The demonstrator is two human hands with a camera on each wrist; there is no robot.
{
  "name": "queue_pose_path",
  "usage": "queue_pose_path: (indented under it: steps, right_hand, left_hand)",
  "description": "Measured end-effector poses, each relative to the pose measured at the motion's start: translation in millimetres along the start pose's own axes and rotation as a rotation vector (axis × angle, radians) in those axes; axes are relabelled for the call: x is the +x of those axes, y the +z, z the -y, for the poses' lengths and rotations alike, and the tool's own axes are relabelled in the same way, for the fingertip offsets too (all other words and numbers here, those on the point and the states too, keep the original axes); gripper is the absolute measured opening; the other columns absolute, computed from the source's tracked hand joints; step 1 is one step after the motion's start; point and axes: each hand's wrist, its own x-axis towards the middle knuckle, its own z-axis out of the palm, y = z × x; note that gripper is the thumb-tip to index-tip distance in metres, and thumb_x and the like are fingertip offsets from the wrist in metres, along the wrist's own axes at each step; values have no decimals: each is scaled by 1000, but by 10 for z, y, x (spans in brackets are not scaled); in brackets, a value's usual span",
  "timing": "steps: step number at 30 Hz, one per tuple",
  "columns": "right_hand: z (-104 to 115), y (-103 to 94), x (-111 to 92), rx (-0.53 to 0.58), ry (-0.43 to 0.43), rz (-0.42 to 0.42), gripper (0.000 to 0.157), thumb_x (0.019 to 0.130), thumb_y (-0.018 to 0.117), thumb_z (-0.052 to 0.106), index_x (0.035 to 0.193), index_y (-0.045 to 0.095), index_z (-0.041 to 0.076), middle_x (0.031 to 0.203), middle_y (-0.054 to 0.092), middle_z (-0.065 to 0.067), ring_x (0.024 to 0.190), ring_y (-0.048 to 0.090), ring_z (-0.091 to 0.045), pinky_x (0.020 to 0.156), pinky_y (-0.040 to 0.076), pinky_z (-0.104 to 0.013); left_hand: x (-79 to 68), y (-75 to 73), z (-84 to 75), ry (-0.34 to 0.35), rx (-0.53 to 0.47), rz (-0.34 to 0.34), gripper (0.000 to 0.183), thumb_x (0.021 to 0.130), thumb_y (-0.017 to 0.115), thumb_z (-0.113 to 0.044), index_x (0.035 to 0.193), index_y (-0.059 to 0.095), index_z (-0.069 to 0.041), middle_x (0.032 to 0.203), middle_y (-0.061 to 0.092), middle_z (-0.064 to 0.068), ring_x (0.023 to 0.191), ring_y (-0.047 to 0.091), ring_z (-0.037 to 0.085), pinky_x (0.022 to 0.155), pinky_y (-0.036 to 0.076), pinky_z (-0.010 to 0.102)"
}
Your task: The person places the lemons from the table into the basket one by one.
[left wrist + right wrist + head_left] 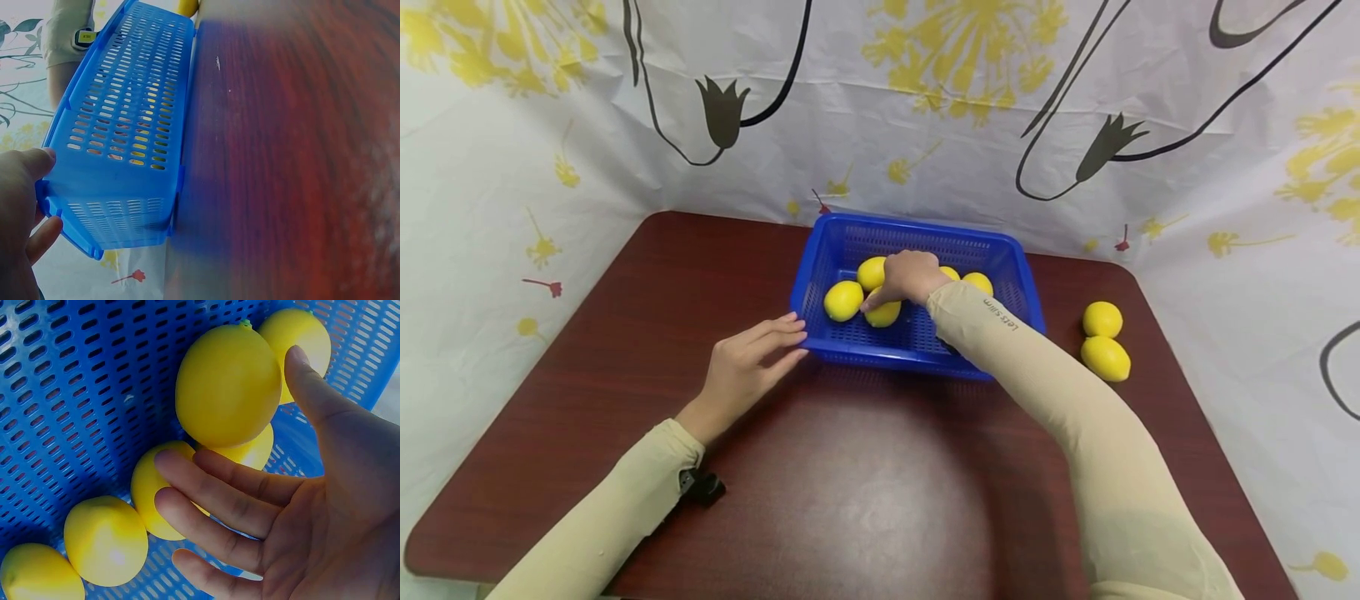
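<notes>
In the head view a blue plastic basket (895, 354) with slotted walls holds several lemons (843, 301). My right hand (913, 277) reaches down into it, over a lemon (883, 310). Seen from the right wrist, its fingers are spread and nearly straight, with the thumb apart. A large lemon (228, 384) lies between thumb and fingers, not visibly gripped. My left hand (748, 362) touches the basket's near left corner with extended fingers. In the left wrist view the thumb (39, 164) and a finger (45, 239) rest at the rim around that corner.
Two more lemons (1105, 358) lie on the dark red-brown table (865, 475), right of the basket. Behind the table and at its sides hangs a white sheet (820, 125) with yellow and dark flower prints. A black strap device (702, 487) sits at the left wrist.
</notes>
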Motion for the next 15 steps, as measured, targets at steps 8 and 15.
queue_pose_path:
  steps: [8,15]
  right_hand:
    - [-55,-60,-71,26,-22,-11,62,81,67,68,105,65,11,95,65,-8,81,59,-23,73,51,-39]
    - [-146,-171,-126,45,-11,6,56,83,66,66,98,67,12,86,66,-7,73,60,-20,64,47,-35]
  left_hand:
    - [4,-7,-14,3,6,10,36,93,66,-40,104,77,-8,111,77,6,110,72,22,101,52,21]
    - [3,-11,-26,0,11,21,33,92,69,-37,105,77,-8,111,76,5,111,71,22,99,54,25]
